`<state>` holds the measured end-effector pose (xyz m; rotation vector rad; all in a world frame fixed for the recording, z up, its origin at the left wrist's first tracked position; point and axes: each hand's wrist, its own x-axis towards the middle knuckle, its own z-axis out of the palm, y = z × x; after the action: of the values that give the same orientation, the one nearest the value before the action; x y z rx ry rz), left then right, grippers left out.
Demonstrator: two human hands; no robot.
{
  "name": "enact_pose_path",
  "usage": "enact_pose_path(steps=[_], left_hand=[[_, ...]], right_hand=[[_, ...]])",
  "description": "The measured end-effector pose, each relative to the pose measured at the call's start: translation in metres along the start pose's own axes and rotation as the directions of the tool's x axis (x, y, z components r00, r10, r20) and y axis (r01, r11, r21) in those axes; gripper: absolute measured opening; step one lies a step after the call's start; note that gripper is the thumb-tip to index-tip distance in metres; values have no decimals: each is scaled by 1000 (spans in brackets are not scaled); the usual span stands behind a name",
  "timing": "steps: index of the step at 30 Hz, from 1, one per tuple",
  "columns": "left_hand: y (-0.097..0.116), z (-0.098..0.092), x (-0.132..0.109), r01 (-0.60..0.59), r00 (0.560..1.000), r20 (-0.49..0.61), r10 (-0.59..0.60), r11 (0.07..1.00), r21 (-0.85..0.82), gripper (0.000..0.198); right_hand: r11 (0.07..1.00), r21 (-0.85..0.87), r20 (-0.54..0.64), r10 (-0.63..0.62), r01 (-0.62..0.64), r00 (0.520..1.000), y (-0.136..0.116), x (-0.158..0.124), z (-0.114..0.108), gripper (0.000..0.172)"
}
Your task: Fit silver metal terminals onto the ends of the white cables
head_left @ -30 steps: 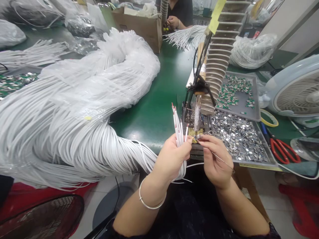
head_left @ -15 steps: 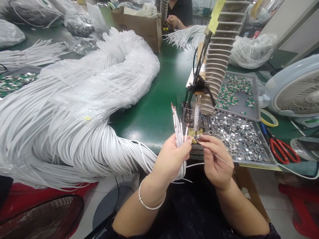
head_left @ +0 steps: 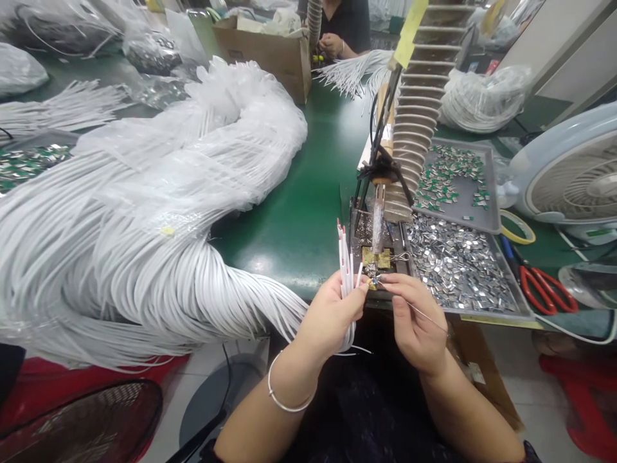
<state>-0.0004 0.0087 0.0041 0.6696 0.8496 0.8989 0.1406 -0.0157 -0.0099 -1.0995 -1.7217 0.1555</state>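
Note:
My left hand (head_left: 332, 315) is closed round a bunch of white cables (head_left: 346, 276) whose reddish stripped ends point up. Its thumb and forefinger also pinch something tiny near a small metal connector (head_left: 374, 281). My right hand (head_left: 418, 315) pinches a thin solder wire (head_left: 427, 315) that trails back across the palm, its fingertips close to the connector. Just beyond my fingers a soldering iron (head_left: 378, 222) hangs tip down on a stand, above a yellow sponge-like pad (head_left: 378, 258). My fingers hide exactly how the connector is held.
Loose metal connectors fill a tray (head_left: 523, 308) on the right; another tray (head_left: 496, 193) holds green-and-silver pieces. A ribbed duct (head_left: 424, 96) rises behind the iron. Red-handled scissors (head_left: 547, 289) and a fan (head_left: 573, 173) lie right. A large cable bundle (head_left: 159, 225) covers the left. A co-worker (head_left: 337, 38) sits opposite.
Both hands have come slightly down toward me, so the small connector is now below the iron's tip instead of right at it. The cables and solder wire stay held.

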Motion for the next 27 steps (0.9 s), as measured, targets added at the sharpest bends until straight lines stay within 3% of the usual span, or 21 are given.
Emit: enact_pose_path(steps=[4, 7, 12, 15, 18, 20, 22, 24, 26, 27], left_hand=[[-3, -5, -5, -28, 999, 47, 25, 998, 55, 20], [-6, -7, -7, -37, 999, -24, 41, 988, 147, 24], [-15, -15, -5, -77, 989, -118, 92, 989, 129, 24], [-16, -25, -9, -82, 995, -40, 89, 985, 150, 23], [-14, -36, -20, -64, 983, 184, 4, 944, 324, 23], [-17, -41, -26, -137, 932, 356, -74, 836, 531, 24], [-30, -44, -28, -252, 887, 445, -122, 679, 690, 25], [-49, -45, -24, -304, 898, 419, -133, 502, 809, 27], [-71, -46, -14, -254, 949, 295, -115, 276, 927, 30], [-81, -47, -7, -215, 963, 243, -115, 213, 953, 30]], right_hand=[[1000, -6, -1, 10, -10, 1000, -2, -5, -2, 24], [1000, 2, 5, 25, -25, 1000, -2, -9, -7, 24], [999, 0, 27, 50, -50, 998, -1, -21, -25, 27], [997, 0, 34, 74, -74, 997, 2, -30, -41, 29], [995, -11, 19, 97, -97, 995, 5, -36, -56, 28], [992, -34, 3, 121, -120, 993, 6, -38, -64, 26], [988, -63, -31, 139, -141, 990, 7, -36, -71, 24], [987, -71, -69, 138, -143, 988, 5, -32, -76, 24], [987, -65, -93, 138, -144, 986, 1, -28, -80, 24], [988, -62, -96, 138, -144, 986, -2, -25, -83, 25]])
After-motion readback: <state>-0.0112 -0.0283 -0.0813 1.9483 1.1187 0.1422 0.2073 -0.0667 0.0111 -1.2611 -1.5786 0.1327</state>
